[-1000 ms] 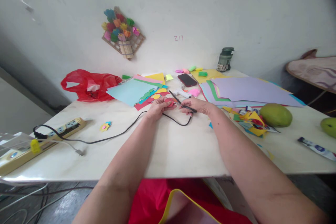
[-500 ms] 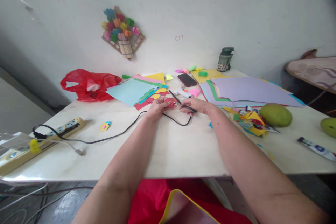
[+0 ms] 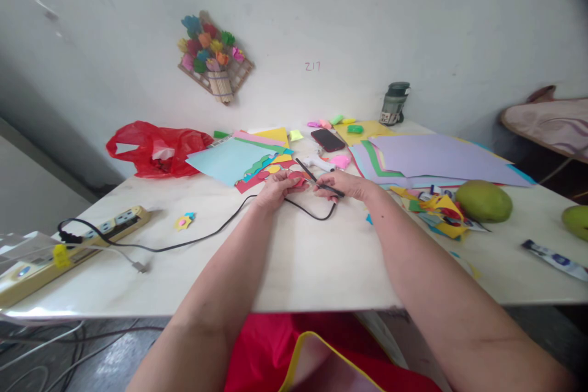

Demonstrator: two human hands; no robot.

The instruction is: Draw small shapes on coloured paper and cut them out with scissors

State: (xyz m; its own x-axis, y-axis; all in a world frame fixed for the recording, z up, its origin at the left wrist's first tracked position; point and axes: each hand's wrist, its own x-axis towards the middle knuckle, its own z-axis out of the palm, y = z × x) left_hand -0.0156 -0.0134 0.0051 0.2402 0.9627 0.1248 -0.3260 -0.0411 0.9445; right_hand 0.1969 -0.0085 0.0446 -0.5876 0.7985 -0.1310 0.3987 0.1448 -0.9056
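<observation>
Two bare hands are in view from the head camera, close together but not touching, above the middle of a white table (image 3: 316, 269). Left hand (image 3: 274, 191): thumb and fingers pinched on a small red paper piece (image 3: 297, 179), which sits at the fingertips, between the two hands. Right hand (image 3: 340, 184): fingers closed around a dark slender tool (image 3: 331, 190), slanting; its exact kind cannot be determined. Black cable (image 3: 206, 234) runs from a power strip (image 3: 117, 226) at the left, passes behind the left forearm and loops up near the right hand; its far end is not discernible.

Just beyond the hands lie a white gun-shaped tool (image 3: 316, 163) and a dark phone (image 3: 327, 139). Light blue sheet (image 3: 229, 160) noted to the left, beside a red plastic bag (image 3: 160, 144). Purple sheet (image 3: 427, 156) noted to the right, on top of other coloured sheets. Nearer the right forearm: mixed paper scraps (image 3: 448, 223), touching or just beside a green fruit (image 3: 484, 201). Yellow flower-shaped piece (image 3: 182, 222) lies flat, well apart from the left hand.
</observation>
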